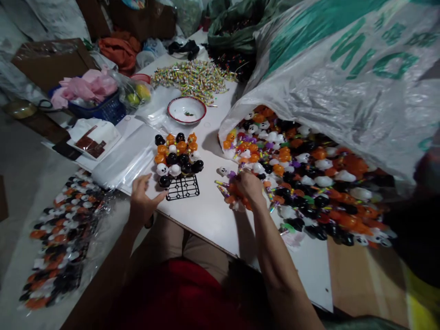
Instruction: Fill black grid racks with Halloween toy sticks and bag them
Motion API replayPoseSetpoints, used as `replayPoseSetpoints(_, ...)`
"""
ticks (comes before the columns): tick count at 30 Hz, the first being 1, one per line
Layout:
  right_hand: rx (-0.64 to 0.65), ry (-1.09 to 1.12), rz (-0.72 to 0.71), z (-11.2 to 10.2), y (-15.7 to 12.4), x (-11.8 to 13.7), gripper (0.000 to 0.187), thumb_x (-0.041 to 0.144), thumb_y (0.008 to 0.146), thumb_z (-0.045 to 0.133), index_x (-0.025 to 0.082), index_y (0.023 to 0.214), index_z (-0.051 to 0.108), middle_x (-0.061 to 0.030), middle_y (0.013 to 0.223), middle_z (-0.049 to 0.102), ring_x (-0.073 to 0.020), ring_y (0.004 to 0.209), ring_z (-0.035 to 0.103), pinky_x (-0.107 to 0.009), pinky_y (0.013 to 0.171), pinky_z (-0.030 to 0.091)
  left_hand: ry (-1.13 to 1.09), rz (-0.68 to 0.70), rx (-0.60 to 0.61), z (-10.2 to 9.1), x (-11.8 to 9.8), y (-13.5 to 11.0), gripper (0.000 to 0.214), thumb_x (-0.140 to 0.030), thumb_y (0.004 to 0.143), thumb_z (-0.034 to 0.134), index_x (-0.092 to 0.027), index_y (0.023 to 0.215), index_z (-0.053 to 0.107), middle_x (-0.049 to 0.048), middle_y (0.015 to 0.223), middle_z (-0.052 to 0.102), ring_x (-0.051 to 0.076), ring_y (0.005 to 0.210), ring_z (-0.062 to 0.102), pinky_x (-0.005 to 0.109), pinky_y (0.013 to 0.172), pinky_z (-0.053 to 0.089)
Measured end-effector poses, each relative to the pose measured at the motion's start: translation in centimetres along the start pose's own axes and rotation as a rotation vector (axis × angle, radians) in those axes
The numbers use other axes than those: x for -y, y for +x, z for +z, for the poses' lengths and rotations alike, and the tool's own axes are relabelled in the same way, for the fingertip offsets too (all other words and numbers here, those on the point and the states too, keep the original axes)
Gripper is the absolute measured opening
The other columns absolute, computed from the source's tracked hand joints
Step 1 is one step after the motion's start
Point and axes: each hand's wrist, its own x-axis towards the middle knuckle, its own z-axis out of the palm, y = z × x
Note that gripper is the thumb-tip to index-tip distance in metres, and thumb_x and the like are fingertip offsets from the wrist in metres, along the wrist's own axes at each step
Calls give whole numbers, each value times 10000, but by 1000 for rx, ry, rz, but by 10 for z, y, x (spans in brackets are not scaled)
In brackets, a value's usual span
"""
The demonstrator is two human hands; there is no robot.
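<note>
My left hand (144, 201) is beside the black plastic grid (183, 189), fingers apart, the thumb tip at the grid's left corner. Orange, black and white Halloween figures (177, 158) stand in the grid's far part, while its near rows show bare squares. My right hand (250, 185) reaches down among loose figures on striped sticks at the edge of the big pile (309, 183). Its fingers are curled, and what they grip is hidden beneath the hand. A white ghost figure (223, 171) lies just left of it, near orange ones (237, 201).
A large white sack (330, 78) spills the pile at right. Behind the grid stand a red-rimmed white bowl (186, 110) and a heap of small striped sticks (195, 80). Clear plastic bags (122, 158) lie at left, near a blue basket (99, 110). Bagged figures (62, 233) lie lower left.
</note>
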Motion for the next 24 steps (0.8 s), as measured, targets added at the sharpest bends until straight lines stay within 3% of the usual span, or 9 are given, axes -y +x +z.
replayPoseSetpoints(2, -165, 261, -12, 0, -9, 8, 264, 329, 890, 556, 122, 1006, 671, -128, 922, 716, -225, 820, 671, -292, 699, 477, 127, 180, -30, -12, -25, 18, 688, -477, 791, 724, -159, 1365, 517, 180, 1412, 485, 324, 1338, 474, 486, 1101, 443)
replayPoseSetpoints(5, -338, 745, -197, 12, -34, 46, 298, 403, 855, 544, 149, 976, 642, -65, 827, 688, -181, 700, 613, -281, 653, 476, 287, 409, 234, -8, -54, 49, 497, -427, 920, 579, -221, 1370, 533, 122, 1513, 445, 316, 1425, 380, 581, 1178, 286)
replayPoseSetpoints(8, -175, 981, -453, 47, -61, 101, 239, 381, 781, 572, 179, 895, 632, -29, 787, 666, -169, 680, 582, -278, 649, 474, 416, 506, 418, 8, -60, 64, 367, -319, 987, 451, -229, 1312, 596, 82, 1458, 542, 305, 1440, 369, 620, 1183, 211)
replayPoseSetpoints(11, -68, 1056, -334, 83, -69, 138, 200, 377, 762, 568, 185, 817, 592, -10, 712, 638, -166, 636, 549, -268, 600, 449, 441, 502, 393, 19, -53, 63, 371, -253, 994, 406, -215, 1290, 626, 70, 1417, 588, 292, 1448, 361, 582, 1194, 207)
replayPoseSetpoints(14, -77, 1029, -329, 96, -67, 149, 175, 329, 792, 551, 178, 871, 590, -34, 807, 672, -184, 722, 591, -275, 660, 469, 395, 486, 387, 18, -49, 59, 385, -279, 1005, 376, -212, 1275, 642, 60, 1371, 627, 279, 1447, 364, 559, 1200, 209)
replayPoseSetpoints(17, -42, 766, -452, 88, -69, 151, 177, 212, 808, 518, 166, 959, 599, -68, 900, 690, -204, 805, 620, -290, 733, 478, 349, 453, 408, 12, -50, 57, 403, -347, 1000, 382, -209, 1273, 644, 69, 1363, 631, 296, 1440, 369, 577, 1196, 198)
replayPoseSetpoints(20, 2, 514, -466, 77, -75, 160, 235, 179, 883, 470, 154, 1082, 593, -109, 1020, 693, -219, 888, 642, -296, 775, 480, 325, 487, 458, 7, -47, 56, 482, -473, 929, 501, -210, 1317, 613, 96, 1417, 582, 341, 1453, 333, 611, 1195, 162)
replayPoseSetpoints(24, 41, 403, -461, 72, -73, 171, 267, 192, 963, 427, 148, 1177, 579, -123, 1103, 683, -216, 944, 654, -281, 788, 477, 352, 506, 406, 9, -39, 56, 525, -491, 893, 546, -198, 1325, 606, 114, 1430, 567, 363, 1464, 304, 616, 1195, 147)
